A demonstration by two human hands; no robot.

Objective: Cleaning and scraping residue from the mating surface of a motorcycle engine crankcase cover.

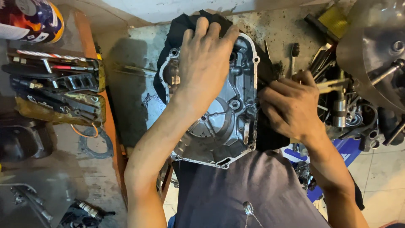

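Both hands (206,55) (291,105) steady a grimy, silver-grey engine cover (228,122).

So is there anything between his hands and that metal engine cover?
Nothing visible. The left hand presses flat on the engine cover, and the right hand is at its right edge, against the black cloth underneath.

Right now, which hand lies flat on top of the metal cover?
The left hand, spread flat on the metal cover. The right hand works at the cover's right edge instead.
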